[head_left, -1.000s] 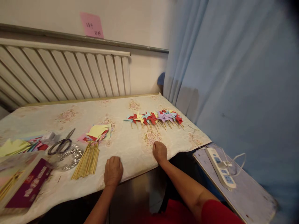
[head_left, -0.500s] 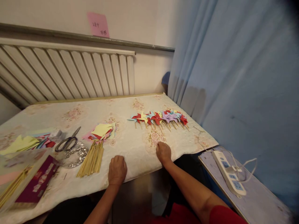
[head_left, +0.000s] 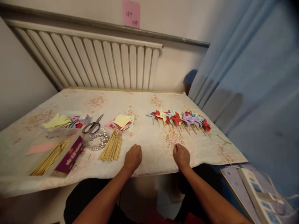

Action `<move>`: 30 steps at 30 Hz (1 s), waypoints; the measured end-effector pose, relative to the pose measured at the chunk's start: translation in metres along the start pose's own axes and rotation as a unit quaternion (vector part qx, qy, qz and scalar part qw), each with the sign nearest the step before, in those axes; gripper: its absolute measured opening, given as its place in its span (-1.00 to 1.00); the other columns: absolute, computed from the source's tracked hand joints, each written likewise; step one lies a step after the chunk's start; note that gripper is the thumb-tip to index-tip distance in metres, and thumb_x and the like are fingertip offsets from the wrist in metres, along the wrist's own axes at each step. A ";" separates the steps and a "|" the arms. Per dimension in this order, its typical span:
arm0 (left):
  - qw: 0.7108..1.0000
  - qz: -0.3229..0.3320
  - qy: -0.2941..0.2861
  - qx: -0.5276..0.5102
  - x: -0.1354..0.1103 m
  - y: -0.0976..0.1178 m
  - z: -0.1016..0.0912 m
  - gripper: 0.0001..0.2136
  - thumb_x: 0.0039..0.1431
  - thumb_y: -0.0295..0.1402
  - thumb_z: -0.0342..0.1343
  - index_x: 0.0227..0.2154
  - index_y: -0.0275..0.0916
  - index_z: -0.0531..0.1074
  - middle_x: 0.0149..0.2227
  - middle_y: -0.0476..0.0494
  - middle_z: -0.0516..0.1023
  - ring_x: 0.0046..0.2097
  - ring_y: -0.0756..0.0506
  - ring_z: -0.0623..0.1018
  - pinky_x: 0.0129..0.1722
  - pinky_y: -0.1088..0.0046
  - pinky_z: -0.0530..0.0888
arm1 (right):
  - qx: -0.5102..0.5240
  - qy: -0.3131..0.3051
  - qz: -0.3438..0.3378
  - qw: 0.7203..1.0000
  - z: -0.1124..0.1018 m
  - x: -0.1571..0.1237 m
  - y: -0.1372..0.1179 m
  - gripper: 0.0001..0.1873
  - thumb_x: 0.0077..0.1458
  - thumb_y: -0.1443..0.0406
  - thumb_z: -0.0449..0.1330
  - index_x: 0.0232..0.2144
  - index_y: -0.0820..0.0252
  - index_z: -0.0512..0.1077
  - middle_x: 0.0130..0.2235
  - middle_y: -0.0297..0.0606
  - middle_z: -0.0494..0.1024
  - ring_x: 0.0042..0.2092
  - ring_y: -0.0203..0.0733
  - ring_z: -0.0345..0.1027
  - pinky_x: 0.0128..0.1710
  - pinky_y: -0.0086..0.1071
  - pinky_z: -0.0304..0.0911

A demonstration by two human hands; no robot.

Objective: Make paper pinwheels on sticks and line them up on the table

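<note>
Left hand (head_left: 133,156) and right hand (head_left: 182,155) clenched; red, yellow, lilac pinwheels (head_left: 176,119) at the latter's twelve o'clock; pink note (head_left: 131,14), handwriting seemingly illegible.

I have left hand (head_left: 133,157) and right hand (head_left: 181,156) on the table (head_left: 154,133); from between them, pinwheels (head_left: 175,118) lie at one o'clock, a paper stack (head_left: 122,120) at eleven with a stick bundle (head_left: 112,146) on its near side, and scissors (head_left: 95,123) at ten, just beyond a bead dish (head_left: 101,140); I read a box (head_left: 71,155) at nine, a power strip (head_left: 255,188) on a side board (head_left: 234,179) at four, the radiator (head_left: 121,65) behind at eleven
</note>
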State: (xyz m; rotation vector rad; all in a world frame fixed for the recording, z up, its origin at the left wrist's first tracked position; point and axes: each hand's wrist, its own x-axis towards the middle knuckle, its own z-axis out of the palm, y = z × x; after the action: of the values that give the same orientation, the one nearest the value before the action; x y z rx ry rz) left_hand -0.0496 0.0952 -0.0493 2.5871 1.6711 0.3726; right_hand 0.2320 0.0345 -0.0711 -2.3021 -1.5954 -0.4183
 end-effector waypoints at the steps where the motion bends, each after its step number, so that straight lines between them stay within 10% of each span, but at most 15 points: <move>1: 1.000 0.002 -0.005 -0.006 0.001 -0.002 0.000 -0.80 0.32 -0.37 -0.20 -0.32 -0.20 0.33 -0.25 -0.15 0.43 -0.16 -0.12 0.41 -0.21 0.36 0.30 | -0.001 0.000 -0.001 1.000 0.000 0.000 0.000 -0.80 0.24 0.33 0.01 -0.32 0.22 0.43 -0.38 -0.20 0.53 -0.34 -0.21 0.33 -0.33 -0.35 -0.04; 21: 0.984 0.025 -0.115 -0.137 0.020 -0.018 -0.011 -0.81 0.27 -0.38 -0.14 -0.26 -0.20 0.39 -0.19 -0.15 0.51 -0.16 -0.09 0.49 -0.18 0.36 0.37 | 0.082 -0.028 0.062 0.994 0.000 0.004 -0.002 -0.73 0.15 0.20 0.02 -0.30 0.16 0.48 -0.38 -0.15 0.57 -0.36 -0.08 0.40 -0.34 -0.31 0.12; 30: 0.974 0.050 -0.142 -0.172 0.022 -0.025 -0.019 -0.82 0.24 -0.33 -0.07 -0.25 -0.24 0.41 -0.17 -0.19 0.52 -0.13 -0.12 0.51 -0.15 0.34 0.41 | 0.286 -0.033 -0.110 0.951 -0.010 0.092 -0.130 -0.73 0.12 0.23 0.01 -0.34 0.20 0.48 -0.37 -0.21 0.56 -0.34 -0.17 0.39 -0.26 -0.36 0.23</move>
State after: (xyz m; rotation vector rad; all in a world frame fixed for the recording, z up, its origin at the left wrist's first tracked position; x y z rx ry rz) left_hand -0.0673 0.1239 -0.0308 2.3420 1.2612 0.2521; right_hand 0.1399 0.1517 -0.0137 -1.7253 -1.7282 0.0774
